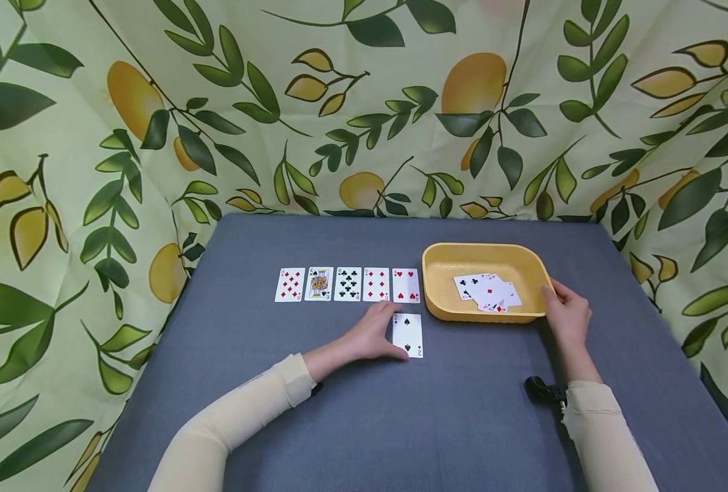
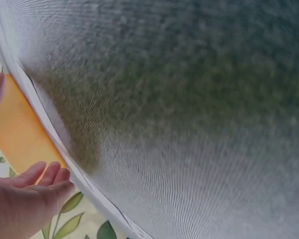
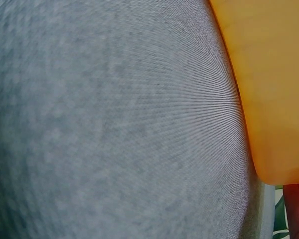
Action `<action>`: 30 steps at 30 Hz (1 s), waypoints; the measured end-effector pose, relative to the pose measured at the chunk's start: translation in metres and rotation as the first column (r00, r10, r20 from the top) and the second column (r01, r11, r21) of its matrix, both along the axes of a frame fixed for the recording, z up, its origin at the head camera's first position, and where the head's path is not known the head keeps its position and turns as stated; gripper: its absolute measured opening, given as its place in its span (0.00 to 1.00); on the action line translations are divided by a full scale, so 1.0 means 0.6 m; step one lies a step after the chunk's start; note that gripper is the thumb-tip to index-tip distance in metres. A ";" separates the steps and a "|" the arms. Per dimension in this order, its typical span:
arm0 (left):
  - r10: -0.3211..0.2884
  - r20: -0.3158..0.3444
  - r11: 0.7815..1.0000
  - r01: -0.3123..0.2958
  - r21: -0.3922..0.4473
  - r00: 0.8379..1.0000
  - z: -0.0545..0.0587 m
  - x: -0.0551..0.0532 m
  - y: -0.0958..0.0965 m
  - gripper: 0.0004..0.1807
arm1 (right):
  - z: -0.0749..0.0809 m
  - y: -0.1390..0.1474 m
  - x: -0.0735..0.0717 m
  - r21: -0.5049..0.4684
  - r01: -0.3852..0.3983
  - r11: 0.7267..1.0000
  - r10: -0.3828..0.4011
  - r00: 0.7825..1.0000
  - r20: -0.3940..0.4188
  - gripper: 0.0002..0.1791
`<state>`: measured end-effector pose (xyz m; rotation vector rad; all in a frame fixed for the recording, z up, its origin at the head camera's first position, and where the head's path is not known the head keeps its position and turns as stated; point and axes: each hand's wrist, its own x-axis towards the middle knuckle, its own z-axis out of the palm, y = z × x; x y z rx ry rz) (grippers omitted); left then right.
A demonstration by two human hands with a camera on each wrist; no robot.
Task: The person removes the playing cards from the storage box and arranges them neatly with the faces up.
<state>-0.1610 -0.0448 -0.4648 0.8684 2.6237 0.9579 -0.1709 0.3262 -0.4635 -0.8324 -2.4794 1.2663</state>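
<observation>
My left hand (image 1: 373,333) spans a spade playing card (image 1: 408,335), fingers at its far edge and thumb at its near edge. The card lies face up, just below the right end of a row of face-up cards. In the left wrist view the fingers (image 2: 51,174) are beside the yellow tray. My right hand (image 1: 569,311) grips the right rim of that yellow tray (image 1: 456,317), the thumb over the edge and the other fingers mostly hidden outside it. Inside the tray a loose pile of cards (image 1: 490,290) overlaps, face up.
The row holds a diamond card (image 1: 290,285), a king (image 1: 319,283), a club card (image 1: 347,283), another diamond card (image 1: 376,284) and a heart card (image 1: 406,285). Grey cloth covers the table (image 1: 364,430). A leaf-patterned curtain (image 1: 247,171) hangs behind and at both sides.
</observation>
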 end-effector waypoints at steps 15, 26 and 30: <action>0.077 0.024 0.977 -0.080 0.200 0.997 0.018 -0.024 -0.032 0.41 | 0.002 0.002 0.002 0.015 0.012 1.000 -0.012 1.000 0.015 0.27; 0.091 0.095 0.891 -0.123 0.437 0.991 0.055 -0.057 -0.023 0.28 | 0.001 0.001 0.001 0.019 0.009 1.000 -0.009 1.000 0.010 0.27; 0.106 0.083 0.897 -0.131 0.422 0.991 0.071 -0.064 -0.014 0.28 | -0.002 0.000 -0.001 0.007 0.004 1.000 -0.005 1.000 0.016 0.27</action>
